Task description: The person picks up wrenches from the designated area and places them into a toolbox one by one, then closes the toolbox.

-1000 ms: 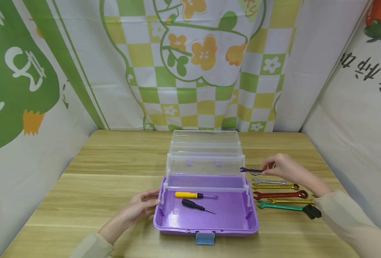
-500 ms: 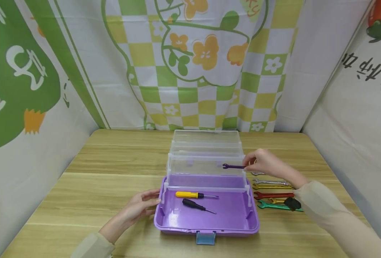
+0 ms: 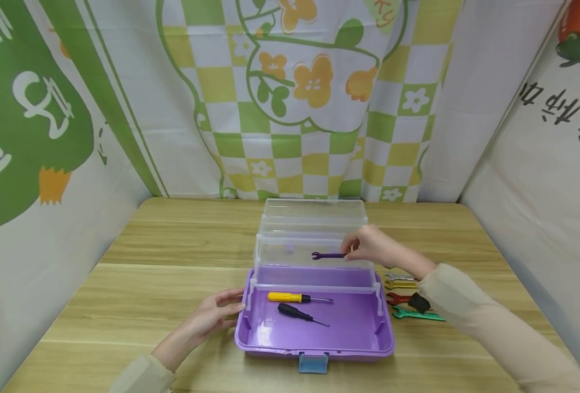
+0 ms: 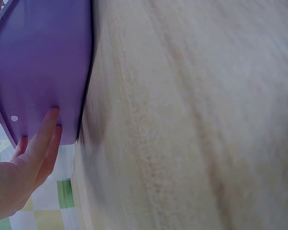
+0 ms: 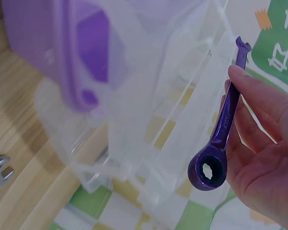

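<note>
A purple combination wrench (image 5: 225, 115) is pinched between the thumb and fingers of my right hand (image 3: 374, 245), which hovers over the clear tiered trays of the toolbox. In the right wrist view its ring end points down and its open end up. My left hand (image 3: 216, 316) holds the left side of the purple toolbox (image 4: 43, 52), thumb at the rim and fingers against the outer wall. The toolbox stands open. A yellow-handled screwdriver (image 3: 287, 297) and a black-handled screwdriver (image 3: 297, 313) lie on its floor.
Right of the toolbox lie a silver wrench (image 3: 398, 277), a gold wrench (image 3: 399, 285), a red wrench (image 3: 397, 298) and a green wrench (image 3: 413, 314), partly hidden by my right sleeve. The clear trays (image 3: 314, 251) rise behind the base. A blue latch (image 3: 313, 362) hangs at the front.
My right hand has carried the purple wrench leftward from above the other wrenches to over the clear trays. The left hand and both screwdrivers have stayed in place.
</note>
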### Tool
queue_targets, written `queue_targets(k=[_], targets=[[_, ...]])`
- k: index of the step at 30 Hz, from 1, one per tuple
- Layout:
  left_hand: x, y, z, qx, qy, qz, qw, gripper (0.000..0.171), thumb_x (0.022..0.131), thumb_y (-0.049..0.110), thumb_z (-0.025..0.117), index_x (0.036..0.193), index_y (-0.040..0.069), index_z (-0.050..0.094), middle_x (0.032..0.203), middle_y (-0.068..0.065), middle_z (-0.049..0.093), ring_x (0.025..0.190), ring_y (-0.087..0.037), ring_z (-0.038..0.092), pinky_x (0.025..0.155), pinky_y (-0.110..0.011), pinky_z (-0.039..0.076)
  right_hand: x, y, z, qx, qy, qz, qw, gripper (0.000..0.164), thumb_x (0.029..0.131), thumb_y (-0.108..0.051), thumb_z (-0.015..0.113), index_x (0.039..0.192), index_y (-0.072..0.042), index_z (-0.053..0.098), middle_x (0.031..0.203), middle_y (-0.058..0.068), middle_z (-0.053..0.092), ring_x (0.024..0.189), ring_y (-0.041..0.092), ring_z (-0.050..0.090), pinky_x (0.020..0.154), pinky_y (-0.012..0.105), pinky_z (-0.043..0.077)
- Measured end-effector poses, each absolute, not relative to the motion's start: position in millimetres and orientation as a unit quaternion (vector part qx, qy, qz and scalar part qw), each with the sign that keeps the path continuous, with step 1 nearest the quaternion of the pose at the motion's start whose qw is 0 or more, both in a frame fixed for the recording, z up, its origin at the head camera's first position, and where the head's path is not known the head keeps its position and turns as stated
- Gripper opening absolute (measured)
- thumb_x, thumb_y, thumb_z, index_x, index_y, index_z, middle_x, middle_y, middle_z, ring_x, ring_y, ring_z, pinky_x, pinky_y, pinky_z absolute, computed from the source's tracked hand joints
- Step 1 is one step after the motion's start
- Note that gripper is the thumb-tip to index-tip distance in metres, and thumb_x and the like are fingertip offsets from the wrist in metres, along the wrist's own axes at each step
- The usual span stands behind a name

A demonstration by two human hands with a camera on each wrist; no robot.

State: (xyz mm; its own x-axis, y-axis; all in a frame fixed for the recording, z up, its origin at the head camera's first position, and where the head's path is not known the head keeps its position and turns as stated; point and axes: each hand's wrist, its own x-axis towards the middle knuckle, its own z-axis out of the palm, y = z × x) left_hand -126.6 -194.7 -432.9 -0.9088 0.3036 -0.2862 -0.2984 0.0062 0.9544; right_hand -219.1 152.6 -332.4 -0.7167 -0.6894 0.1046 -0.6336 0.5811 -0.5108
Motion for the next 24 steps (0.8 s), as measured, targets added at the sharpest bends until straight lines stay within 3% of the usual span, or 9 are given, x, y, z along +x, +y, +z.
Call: queue_targets(k=[24], targets=[[-128, -196, -438, 0.014, 0.670, 0.709, 0.218, 0.067, 0.083, 0.013, 0.059, 0.130, -0.015, 0.021, 0.130, -0.033, 0.031, 0.103, -0.025, 0.052, 0.091, -0.043, 0.044, -216, 100, -352, -0.391, 0.879, -0.267, 0.051, 0.005, 0.069, -0.002, 0.070, 0.073, -0.005, 0.068, 0.069, 0.000, 0.066, 0.062, 0.008, 0.056, 0.057, 0.014, 0.048]])
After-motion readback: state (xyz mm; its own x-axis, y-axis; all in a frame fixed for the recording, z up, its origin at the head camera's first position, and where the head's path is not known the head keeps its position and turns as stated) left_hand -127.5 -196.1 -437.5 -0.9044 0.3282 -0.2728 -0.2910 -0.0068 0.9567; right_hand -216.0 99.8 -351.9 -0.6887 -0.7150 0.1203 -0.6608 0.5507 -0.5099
